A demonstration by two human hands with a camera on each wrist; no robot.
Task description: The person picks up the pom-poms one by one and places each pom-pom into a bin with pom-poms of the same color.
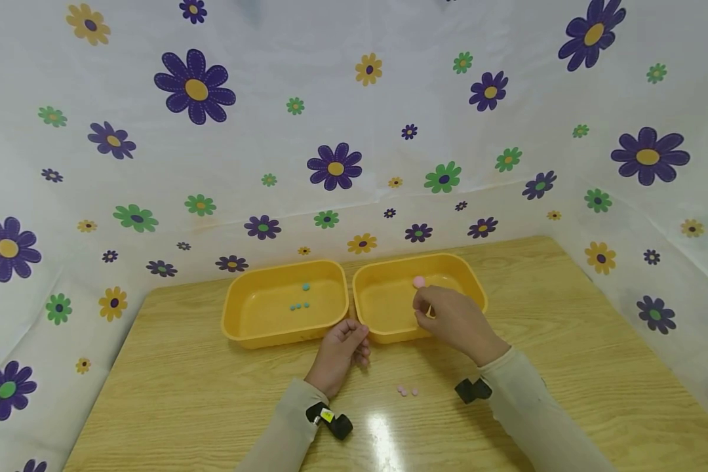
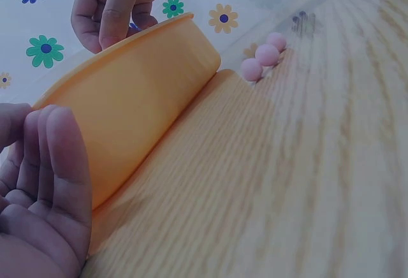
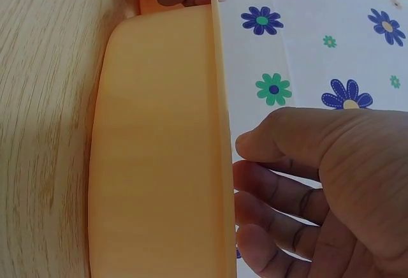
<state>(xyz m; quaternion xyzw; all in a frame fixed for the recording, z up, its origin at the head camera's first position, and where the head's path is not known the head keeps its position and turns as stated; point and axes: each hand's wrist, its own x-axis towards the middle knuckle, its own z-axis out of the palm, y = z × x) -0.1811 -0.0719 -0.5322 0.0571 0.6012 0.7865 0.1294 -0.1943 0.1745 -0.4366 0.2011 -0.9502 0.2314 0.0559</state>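
My left hand (image 1: 337, 354) holds the near left corner of the right yellow tray (image 1: 389, 337), thumb at the rim and fingers curled by the outer wall. Over that tray hovers my right hand (image 1: 457, 321), fingers loosely bent and nothing visible between thumb and forefinger. A larger pink ball (image 1: 419, 282) lies inside, just beyond those fingertips. On the table in front are three small pink balls (image 2: 268, 55) close together. In the right wrist view, the right hand (image 3: 319, 182) is beside the tray rim, its fingertips partly curled.
The left yellow tray (image 1: 234, 333) stands beside the right one, with several turquoise balls (image 1: 305, 287) in it, one larger than the others. Flower-patterned white sheeting (image 1: 271, 151) encloses the wooden table (image 1: 171, 393) at the back and sides.
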